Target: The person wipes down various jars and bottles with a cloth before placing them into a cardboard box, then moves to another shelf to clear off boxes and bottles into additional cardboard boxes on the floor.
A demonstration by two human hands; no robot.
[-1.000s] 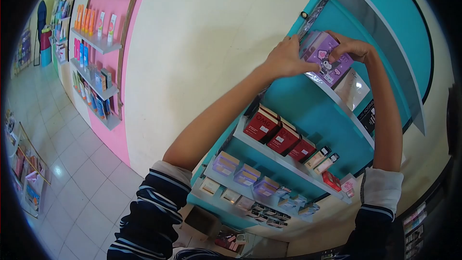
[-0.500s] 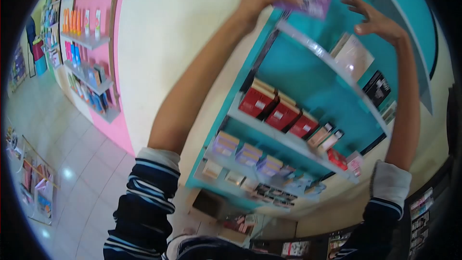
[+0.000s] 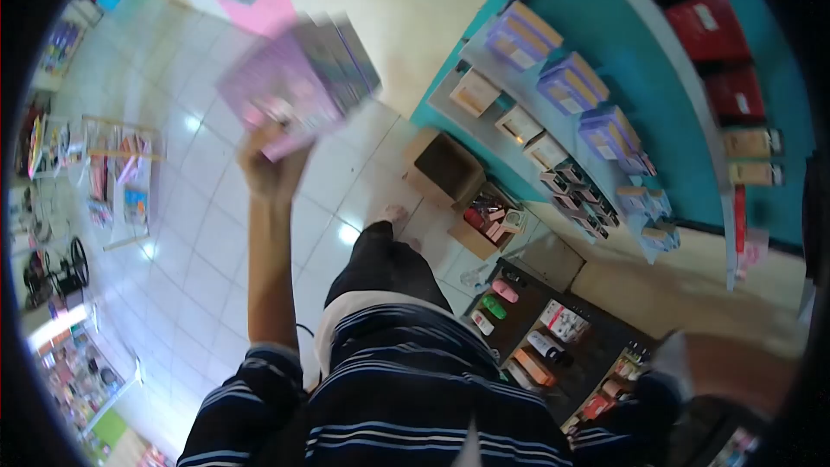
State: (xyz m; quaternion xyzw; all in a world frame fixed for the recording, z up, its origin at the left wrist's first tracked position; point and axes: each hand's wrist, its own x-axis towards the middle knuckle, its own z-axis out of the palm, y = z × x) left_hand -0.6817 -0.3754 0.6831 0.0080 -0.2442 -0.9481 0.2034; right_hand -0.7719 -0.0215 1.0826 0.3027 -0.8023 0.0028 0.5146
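Left hand point(image 3: 270, 169), fingers clamped on blurred purple box point(image 3: 298, 82) raised above the tiled floor point(image 3: 199, 242); a firmer grip would steady it. Right hand unseen.

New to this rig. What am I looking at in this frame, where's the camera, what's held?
There is no machine: a person works with bare hands, and one fisheye camera worn on the head looks down over their striped top. The left hand has a grip on a blurred stack of purple boxes, raised over the tiled floor. The right arm shows only at the lower right edge; its hand is out of view. To the right stand teal shelves with lilac boxes and red boxes. An open cardboard box sits on the floor.
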